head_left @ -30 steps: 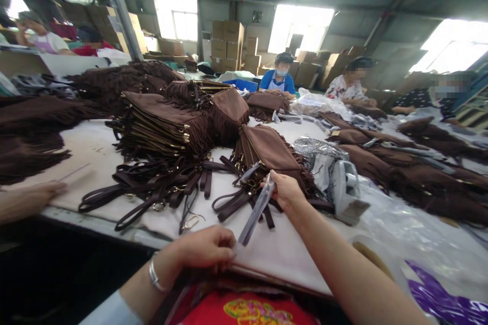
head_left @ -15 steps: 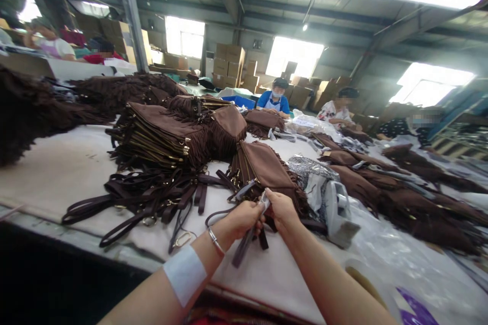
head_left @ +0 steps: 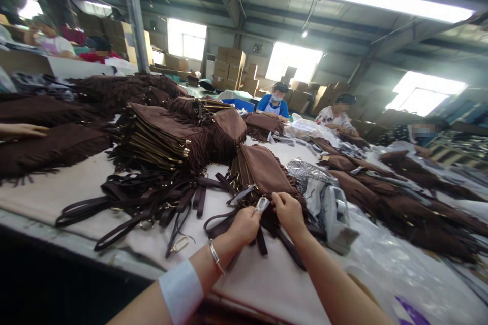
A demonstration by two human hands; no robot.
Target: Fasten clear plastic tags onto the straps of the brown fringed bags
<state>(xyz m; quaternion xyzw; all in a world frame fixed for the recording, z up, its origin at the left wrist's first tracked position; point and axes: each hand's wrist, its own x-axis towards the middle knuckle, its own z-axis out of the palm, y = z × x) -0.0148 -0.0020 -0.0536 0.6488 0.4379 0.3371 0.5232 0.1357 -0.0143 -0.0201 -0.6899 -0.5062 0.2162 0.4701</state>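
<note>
Left hand (head_left: 246, 224): frame centre — fingers pinching shiny wrap (head_left: 262, 204).
Right hand (head_left: 288, 213): just right — fingers curled; cannot tell what they grip.
Wrap: below brown bag (head_left: 269, 167).
Straps (head_left: 152, 200): tangled, left of centre.

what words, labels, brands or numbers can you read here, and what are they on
No text is readable.
Stacked cartons: any print is too small and blurred.
White plastic bag: faint marks, too blurred.
Purple patch, lower right: cut off, no letters legible.
</note>
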